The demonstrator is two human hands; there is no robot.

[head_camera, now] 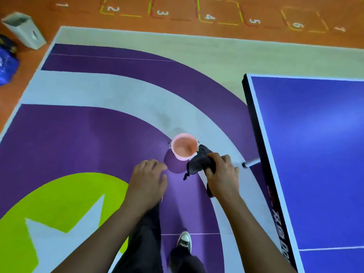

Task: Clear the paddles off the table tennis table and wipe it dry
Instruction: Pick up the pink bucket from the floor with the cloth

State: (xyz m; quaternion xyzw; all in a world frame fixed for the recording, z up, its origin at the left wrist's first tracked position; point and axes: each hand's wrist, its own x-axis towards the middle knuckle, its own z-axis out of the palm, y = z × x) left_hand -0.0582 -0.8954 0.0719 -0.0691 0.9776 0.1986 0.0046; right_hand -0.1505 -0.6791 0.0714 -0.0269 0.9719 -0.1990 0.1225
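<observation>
Two floor surfaces are seen: a mat [98,134] patterned in purple, grey and lime, bordered by orange flooring [177,28] marked with numbered squares. A white bin [24,31] and a blue bag [7,64] are set at the upper left. The blue table tennis table [315,154], edged in white, is placed at the right. A dark cloth [199,160] is gripped, bunched, by the right hand [224,174] near a pink bucket [184,146]; the left hand [147,180] is held empty, fingers loosely bent.
</observation>
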